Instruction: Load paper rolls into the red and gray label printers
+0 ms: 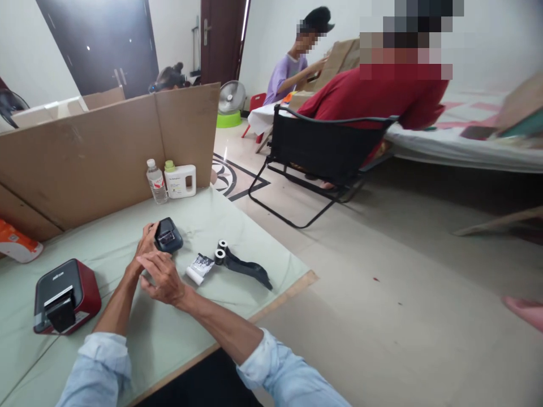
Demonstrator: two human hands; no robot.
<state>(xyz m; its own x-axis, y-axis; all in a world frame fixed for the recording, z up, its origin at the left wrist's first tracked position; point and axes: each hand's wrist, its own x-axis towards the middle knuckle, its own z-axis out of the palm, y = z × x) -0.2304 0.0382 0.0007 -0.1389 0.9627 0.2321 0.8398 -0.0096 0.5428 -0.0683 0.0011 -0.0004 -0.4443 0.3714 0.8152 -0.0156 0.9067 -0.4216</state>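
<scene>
My left hand (146, 244) is closed around the left side of a small dark-blue label printer (169, 233) on the table. Part of that hand is hidden by my right hand (164, 278), which hovers in front of my left wrist with bent fingers, the thumb apart from them and nothing visible between. To the right lies a white roll with a silvery printed strip (200, 268). Beside it stand two small black rolls (220, 255) with white rims, and a black ribbon (249, 268) trails from them. A larger red-and-black printer (68, 294) sits to the left of my arms.
A cardboard panel (114, 147) stands along the table's far side. Before it are a water bottle (157, 182) and a white jug (181, 181); an orange-and-white bottle (17, 242) lies left. Beyond the table's wooden edge (292, 289), a person in red sits on a black folding chair (326, 138).
</scene>
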